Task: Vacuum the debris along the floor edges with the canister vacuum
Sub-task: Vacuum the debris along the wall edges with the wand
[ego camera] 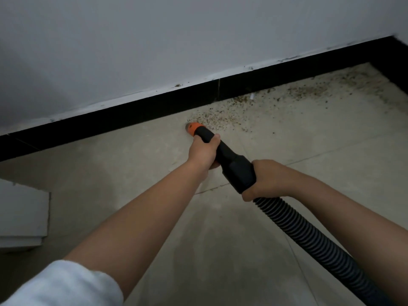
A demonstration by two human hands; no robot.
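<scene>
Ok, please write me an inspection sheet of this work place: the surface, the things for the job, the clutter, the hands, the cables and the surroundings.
Surface: pale tiled floor, clean-looking left of the nozzle.
Job's things: orange nozzle tip at the floor by the black baseboard; black wand; brown debris spreads right toward the corner.
Clutter: a small white scrap among the debris.
Hands: left hand grips the wand near the tip; right hand grips its rear end.
Cables: ribbed black hose runs off at the lower right; no cord seen.
Surroundings: white wall; white boards at the left.
</scene>
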